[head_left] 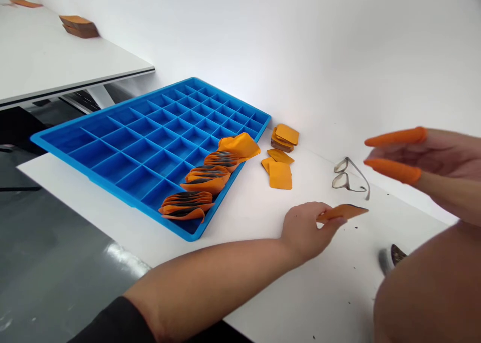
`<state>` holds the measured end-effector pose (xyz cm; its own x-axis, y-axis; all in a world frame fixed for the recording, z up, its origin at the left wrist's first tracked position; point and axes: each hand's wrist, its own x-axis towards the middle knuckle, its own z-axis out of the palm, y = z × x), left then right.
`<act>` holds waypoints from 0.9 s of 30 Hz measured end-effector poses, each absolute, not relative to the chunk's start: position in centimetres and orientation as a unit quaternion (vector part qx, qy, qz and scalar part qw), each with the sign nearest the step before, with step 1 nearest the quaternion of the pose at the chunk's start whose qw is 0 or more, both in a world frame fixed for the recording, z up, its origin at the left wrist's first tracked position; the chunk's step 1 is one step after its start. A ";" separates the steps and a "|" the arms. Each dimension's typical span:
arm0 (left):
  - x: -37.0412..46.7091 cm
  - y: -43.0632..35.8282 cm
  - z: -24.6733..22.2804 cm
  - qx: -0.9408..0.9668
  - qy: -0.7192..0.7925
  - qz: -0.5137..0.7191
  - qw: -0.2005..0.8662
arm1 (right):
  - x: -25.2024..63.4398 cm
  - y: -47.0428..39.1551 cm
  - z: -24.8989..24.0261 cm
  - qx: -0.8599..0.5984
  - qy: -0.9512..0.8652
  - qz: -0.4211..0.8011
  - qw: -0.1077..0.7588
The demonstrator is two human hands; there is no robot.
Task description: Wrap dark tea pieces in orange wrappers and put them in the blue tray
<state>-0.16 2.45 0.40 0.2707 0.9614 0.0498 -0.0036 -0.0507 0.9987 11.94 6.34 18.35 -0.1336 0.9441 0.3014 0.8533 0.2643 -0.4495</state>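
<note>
My left hand (310, 228) pinches an orange packet (344, 212) between thumb and fingers, above the white table. To its right, my right hand (424, 155) is raised with nothing between its fingers; orange finger covers sit on two fingertips, which are apart. A blue divided tray (165, 127) lies at the left. Its near right row holds bunches of orange packets (188, 205) standing on edge, with dark contents showing in their openings. Small orange packets (280, 175) lie flat beside the tray, and a short stack (284, 136) sits just behind them.
Eyeglasses (347, 178) lie behind my left hand. A round container (396, 255) with dark bits is at the right, partly hidden by my right arm. Dark specks dot the white table (293, 293). Another table (75, 57) at the far left bears an orange stack (79, 26).
</note>
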 end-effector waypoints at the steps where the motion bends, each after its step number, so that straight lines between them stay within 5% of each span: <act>1: -0.1 2.4 0.3 0.593 0.412 0.429 0.544 | 10.2 6.9 18.3 -0.589 -0.746 0.103 0.293; 3: -0.1 2.3 0.2 0.623 0.387 0.423 0.532 | 6.1 8.8 17.5 -0.536 -0.773 0.132 0.313; 8: -0.3 2.3 0.1 0.679 0.353 0.397 0.507 | -1.5 14.2 13.3 -0.453 -0.863 0.172 0.141; 12: -0.2 2.3 0.0 0.680 0.371 0.387 0.501 | -2.7 15.5 11.5 -0.422 -0.873 0.178 0.167; 18: 0.0 2.1 -0.3 0.700 0.344 0.398 0.484 | -2.2 14.9 11.2 -0.361 -0.905 0.094 0.203; 27: 0.0 2.0 -0.4 0.701 0.339 0.410 0.474 | -4.3 15.4 10.7 -0.337 -0.937 -0.059 0.067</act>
<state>-0.01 2.00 -0.35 0.4333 0.8648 0.2537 0.0870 -0.3203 0.9433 -4.27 15.37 10.66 -0.7634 0.6244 0.1654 0.6401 0.7656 0.0645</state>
